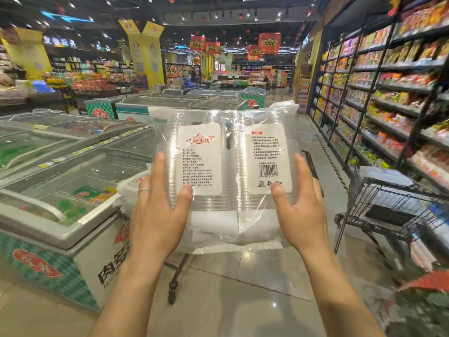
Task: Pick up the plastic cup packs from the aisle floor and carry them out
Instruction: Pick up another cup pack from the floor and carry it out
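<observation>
The packs (pixel 223 147) are off the floor, held upright mid-aisle between the freezers (pixel 60 166) on the left and the cart (pixel 388 203) on the right. The left hand (pixel 155 215) and right hand (pixel 301 215) clamp opposite edges, thumbs pressed on the near labels, probably so the slippery film cannot sag or slide while carried.

Two hands: left hand (pixel 155 222) and right hand (pixel 301 215). Two clear plastic cup packs, a left cup pack (pixel 194 117) and a right cup pack (pixel 267 115), one at each hand. Two white labels, one per pack. One barcode (pixel 268 169) above the right thumb. One ring (pixel 144 190) on the left hand. One wire shopping cart (pixel 379 203) right of the right hand.
</observation>
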`<state>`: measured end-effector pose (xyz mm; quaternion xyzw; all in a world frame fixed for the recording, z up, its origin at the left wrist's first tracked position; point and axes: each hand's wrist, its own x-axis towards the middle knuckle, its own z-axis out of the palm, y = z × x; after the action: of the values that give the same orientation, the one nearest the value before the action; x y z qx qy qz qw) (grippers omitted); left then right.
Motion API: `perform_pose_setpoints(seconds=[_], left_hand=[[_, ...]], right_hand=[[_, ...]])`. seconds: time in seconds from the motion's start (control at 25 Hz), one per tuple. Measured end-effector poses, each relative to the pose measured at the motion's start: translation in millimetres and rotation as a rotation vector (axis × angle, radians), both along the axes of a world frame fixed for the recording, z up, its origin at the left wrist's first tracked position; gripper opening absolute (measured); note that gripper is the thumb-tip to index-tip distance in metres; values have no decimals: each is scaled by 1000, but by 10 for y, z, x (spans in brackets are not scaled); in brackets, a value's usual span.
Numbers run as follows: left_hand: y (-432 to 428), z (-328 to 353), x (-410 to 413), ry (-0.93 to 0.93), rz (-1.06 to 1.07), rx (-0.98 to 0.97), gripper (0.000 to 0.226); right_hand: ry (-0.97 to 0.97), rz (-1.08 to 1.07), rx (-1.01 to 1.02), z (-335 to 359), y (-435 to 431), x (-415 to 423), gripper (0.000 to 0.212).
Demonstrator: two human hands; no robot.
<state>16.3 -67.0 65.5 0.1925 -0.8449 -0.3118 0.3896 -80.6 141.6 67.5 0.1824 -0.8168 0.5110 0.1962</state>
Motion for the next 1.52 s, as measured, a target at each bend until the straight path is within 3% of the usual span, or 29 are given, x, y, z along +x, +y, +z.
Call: perform_pose_setpoints(seconds=[0.4,0.84,1.16,1.52], left_hand=[[-1386,-92,-2142,-7,22,98,73],[-2302,-320,-3478,-55,57,55,75],[-2804,-590,-4702,-62,205,4,74],[-3226,-711,-6202,-63,411,7,74]], right_hand=[[11,1,38,-56,-1429,-2203,67],[10,79,5,-350,-2398,-3741,68],[-42,257,-7,-554,-3082,-5329,67],[52,502,82,-572,-3848,-7274,65]])
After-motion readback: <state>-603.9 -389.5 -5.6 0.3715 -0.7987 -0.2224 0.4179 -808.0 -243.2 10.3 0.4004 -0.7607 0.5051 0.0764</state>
